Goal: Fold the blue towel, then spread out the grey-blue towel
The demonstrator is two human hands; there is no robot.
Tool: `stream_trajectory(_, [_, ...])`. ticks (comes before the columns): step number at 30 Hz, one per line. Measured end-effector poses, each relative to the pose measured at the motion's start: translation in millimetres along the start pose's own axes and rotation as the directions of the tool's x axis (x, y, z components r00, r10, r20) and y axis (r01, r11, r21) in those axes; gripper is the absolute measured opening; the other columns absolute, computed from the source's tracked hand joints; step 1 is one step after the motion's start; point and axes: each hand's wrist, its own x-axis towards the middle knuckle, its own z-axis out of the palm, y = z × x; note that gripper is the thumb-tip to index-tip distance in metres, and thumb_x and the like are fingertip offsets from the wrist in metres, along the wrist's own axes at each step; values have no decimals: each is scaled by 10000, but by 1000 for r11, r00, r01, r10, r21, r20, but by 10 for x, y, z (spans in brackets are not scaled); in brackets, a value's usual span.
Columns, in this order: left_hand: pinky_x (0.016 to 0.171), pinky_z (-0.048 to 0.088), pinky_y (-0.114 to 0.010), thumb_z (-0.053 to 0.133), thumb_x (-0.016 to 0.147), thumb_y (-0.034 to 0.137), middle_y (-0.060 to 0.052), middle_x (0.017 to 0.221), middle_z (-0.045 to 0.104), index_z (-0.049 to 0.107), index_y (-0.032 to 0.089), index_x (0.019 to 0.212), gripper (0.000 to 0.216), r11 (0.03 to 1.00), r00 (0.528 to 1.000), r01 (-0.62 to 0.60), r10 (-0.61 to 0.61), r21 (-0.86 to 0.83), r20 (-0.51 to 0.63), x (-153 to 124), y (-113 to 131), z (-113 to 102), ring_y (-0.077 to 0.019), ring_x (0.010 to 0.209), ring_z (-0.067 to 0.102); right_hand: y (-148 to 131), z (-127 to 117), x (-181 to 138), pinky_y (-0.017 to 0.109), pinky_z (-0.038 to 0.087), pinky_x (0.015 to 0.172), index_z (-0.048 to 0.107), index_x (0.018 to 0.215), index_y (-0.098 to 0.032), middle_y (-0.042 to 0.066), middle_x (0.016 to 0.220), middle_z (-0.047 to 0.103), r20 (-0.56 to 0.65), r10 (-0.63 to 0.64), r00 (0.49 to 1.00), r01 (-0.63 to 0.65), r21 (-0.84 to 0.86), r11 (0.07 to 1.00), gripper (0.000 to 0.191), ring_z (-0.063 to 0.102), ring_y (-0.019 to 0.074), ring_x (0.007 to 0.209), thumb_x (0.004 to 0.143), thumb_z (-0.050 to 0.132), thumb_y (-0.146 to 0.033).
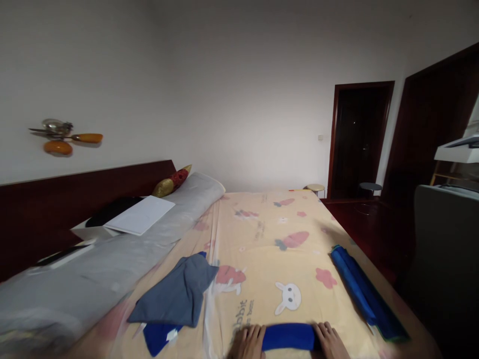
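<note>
On the wall at far left, a lamp (62,137) with orange parts. Below it a dark headboard (75,199), then a white box (112,227) with a white sheet on top, beside a long grey bolster (112,264) running up to a red-and-gold cushion (172,181). On the bed, a grey-blue cloth (175,294) lying crumpled over a bright blue piece with a white label, writing too small to read. Yellow bedsheet (269,234) printed with carrots and a rabbit; beside the rabbit the word "rabbit" partly readable, smaller line under it blurred. At the bottom edge, left hand (249,343) flat, fingers together, pressing one end of a blue roll (288,337); right hand (331,341) likewise flat on the other end, neither closed around it. Further right, a folded blue cloth (361,289) along the bed's edge. Beyond, two stools (316,188), dark doorway (359,139), grey chair back at far right.
</note>
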Motion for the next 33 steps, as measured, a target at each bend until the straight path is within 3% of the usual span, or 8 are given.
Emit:
stream_trajectory(5, [1263,138,-527,398,721,333,-127,1511,468,357,191,1430,725,1000,1000,7,-8,28,10,28,-8,15,-309,1449,346,12,-44,50,323,579,836,614,1218,-213,61,1148,741,201,67,977,-91,117,989,573,685,239,1050,683,458,-82])
stream_trajectory(10, [1261,176,-480,383,732,325,-156,1504,478,382,159,1415,702,992,991,104,-109,70,73,75,-7,48,-295,1453,361,-16,-81,122,427,552,927,581,1252,-192,106,1136,729,383,120,916,-216,219,952,694,664,292,1068,559,565,-184])
stream_trajectory(14, [1253,166,-512,419,709,322,-112,1459,534,450,214,1369,669,992,995,86,-91,92,51,76,-8,22,-283,1411,407,-23,-72,122,447,504,993,587,1243,-194,117,1211,700,449,137,883,-270,248,930,701,635,297,1128,545,516,-171])
stream_trajectory(17, [1245,157,-542,415,704,301,-97,1517,471,402,234,1399,698,993,997,71,-71,98,2,86,-7,-21,-286,1437,363,1,6,99,456,457,1043,541,1300,-187,124,1281,664,448,161,880,-295,249,922,757,593,306,1193,544,497,-165])
stream_trajectory(19, [1248,157,-529,392,714,281,-101,1552,426,350,219,1431,721,996,999,36,-37,79,6,100,-12,-45,-285,1456,335,25,93,73,444,439,1059,523,1321,-200,110,1334,636,395,159,905,-270,244,931,790,574,294,1228,536,476,-129])
stream_trajectory(23, [1226,217,-516,358,742,296,-106,1483,507,402,226,1402,665,997,995,-72,69,36,66,103,-25,-70,-305,1396,410,51,226,21,424,478,976,556,1289,-211,91,1255,688,200,123,972,-160,178,971,796,631,273,1126,511,459,-73])
stream_trajectory(25, [1215,233,-522,360,744,304,-108,1455,529,428,236,1381,644,996,995,-80,77,37,69,89,-25,-78,-312,1375,428,41,193,22,421,489,945,554,1290,-200,103,1245,691,202,125,971,-161,173,972,782,637,276,1106,522,463,-80])
stream_trajectory(33, [1241,188,-523,394,733,290,-98,1481,506,396,242,1401,669,997,995,-64,60,43,76,22,28,-134,-290,1404,402,-85,-356,195,500,419,1027,462,1365,-166,142,1353,595,515,266,814,-448,268,853,760,526,323,1235,609,429,-95])
